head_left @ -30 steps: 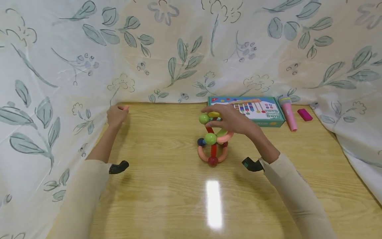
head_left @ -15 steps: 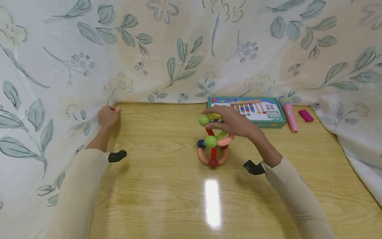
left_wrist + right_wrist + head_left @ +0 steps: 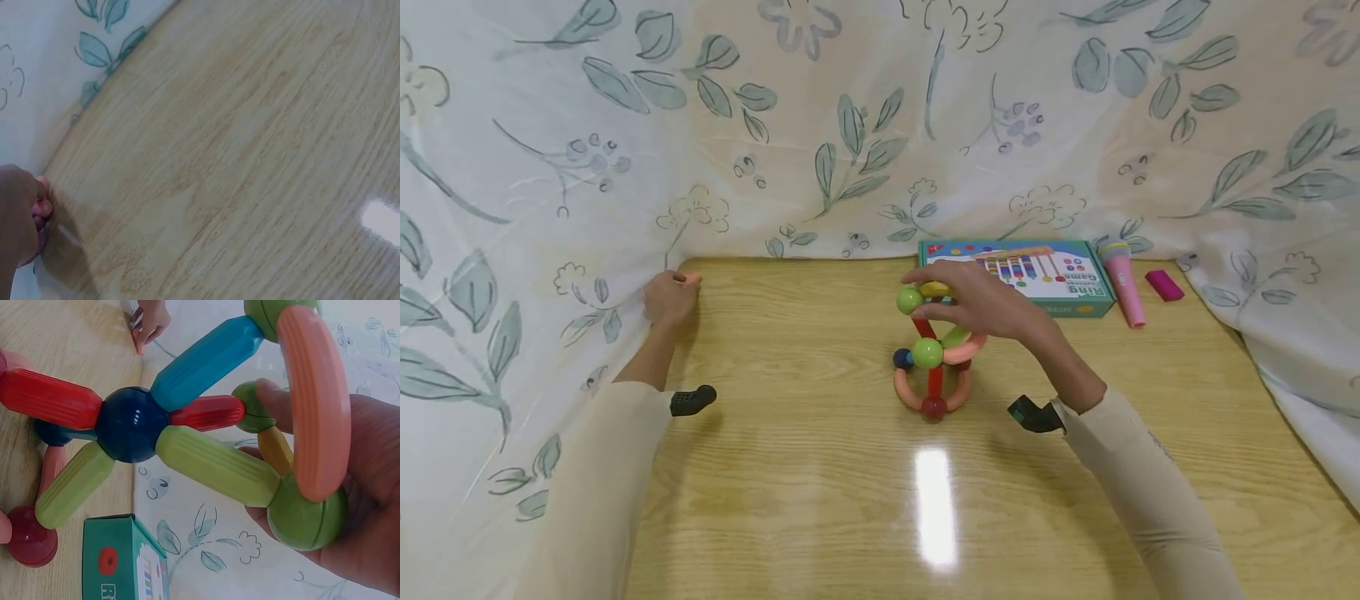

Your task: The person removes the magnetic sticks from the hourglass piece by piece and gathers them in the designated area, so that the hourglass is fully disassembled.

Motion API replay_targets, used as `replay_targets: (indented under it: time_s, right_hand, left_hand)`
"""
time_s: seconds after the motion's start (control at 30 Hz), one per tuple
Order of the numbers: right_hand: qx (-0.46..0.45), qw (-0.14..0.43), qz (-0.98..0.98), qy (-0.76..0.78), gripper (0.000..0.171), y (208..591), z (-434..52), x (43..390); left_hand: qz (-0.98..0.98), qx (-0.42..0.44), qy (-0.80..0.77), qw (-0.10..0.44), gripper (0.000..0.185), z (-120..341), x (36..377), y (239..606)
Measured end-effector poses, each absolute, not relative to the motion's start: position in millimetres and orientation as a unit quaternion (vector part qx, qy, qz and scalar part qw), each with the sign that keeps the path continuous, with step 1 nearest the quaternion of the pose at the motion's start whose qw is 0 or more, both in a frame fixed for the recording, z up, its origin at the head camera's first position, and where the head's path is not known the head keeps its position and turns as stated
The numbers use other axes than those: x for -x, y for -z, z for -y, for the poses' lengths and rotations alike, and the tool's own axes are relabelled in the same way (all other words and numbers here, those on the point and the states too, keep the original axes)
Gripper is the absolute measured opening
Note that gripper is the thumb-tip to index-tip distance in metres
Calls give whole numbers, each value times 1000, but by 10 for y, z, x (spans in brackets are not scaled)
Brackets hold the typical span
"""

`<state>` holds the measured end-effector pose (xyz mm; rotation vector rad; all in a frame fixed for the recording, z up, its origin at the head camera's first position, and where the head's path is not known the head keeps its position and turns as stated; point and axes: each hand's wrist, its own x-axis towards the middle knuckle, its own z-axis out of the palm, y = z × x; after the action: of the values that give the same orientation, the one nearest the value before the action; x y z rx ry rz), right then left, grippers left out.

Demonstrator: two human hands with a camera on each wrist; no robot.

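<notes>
A structure of magnetic balls and sticks (image 3: 934, 379) stands upright on the wooden table, right of centre. Its lower ring has salmon curved sticks and a dark red ball (image 3: 934, 408). Seen close in the right wrist view, a navy ball (image 3: 132, 424) joins red, blue and light green sticks in the middle. My right hand (image 3: 981, 300) grips the top part, its fingers and thumb around the green balls (image 3: 306, 512) and a salmon curved stick (image 3: 319, 403). At the table's far left corner my left hand (image 3: 668, 298) pinches a small salmon-coloured stick (image 3: 139, 341), mostly hidden by the fingers.
Behind the structure lies a green ring game box (image 3: 1060, 279) along the back edge. A pink toy microphone (image 3: 1124, 287) and a magenta block (image 3: 1164, 285) are right of it. Leaf-patterned cloth (image 3: 820, 125) hangs along the table's back and sides.
My left hand has moved left and slightly down toward the cloth at the corner, keeping the salmon stick. The right hand stays on the structure, almost unmoved.
</notes>
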<state>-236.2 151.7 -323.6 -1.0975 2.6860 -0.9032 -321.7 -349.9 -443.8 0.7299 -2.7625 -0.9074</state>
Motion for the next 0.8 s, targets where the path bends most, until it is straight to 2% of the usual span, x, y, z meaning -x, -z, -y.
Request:
replay_targets:
  time_s: [0.37,0.57,0.63,0.8]
  right_hand:
    - [358,52,-885,294,50,3232,-1571,2343]
    - [350,47,-888,293,50,3201,-1588,2328]
    - [346,49,-888,299,50,3192,-1598,2321]
    - [351,58,-884,304,50,3207,-1594,2311]
  left_hand:
    - [915,-234,318,83,50,3474,3085,4439]
    - [933,-214,277,85,41,3484,2980,4410]
    - [948,-190,245,73,39,3496,2914,4386]
    - [969,-158,192,5,42,3524,2661,4307]
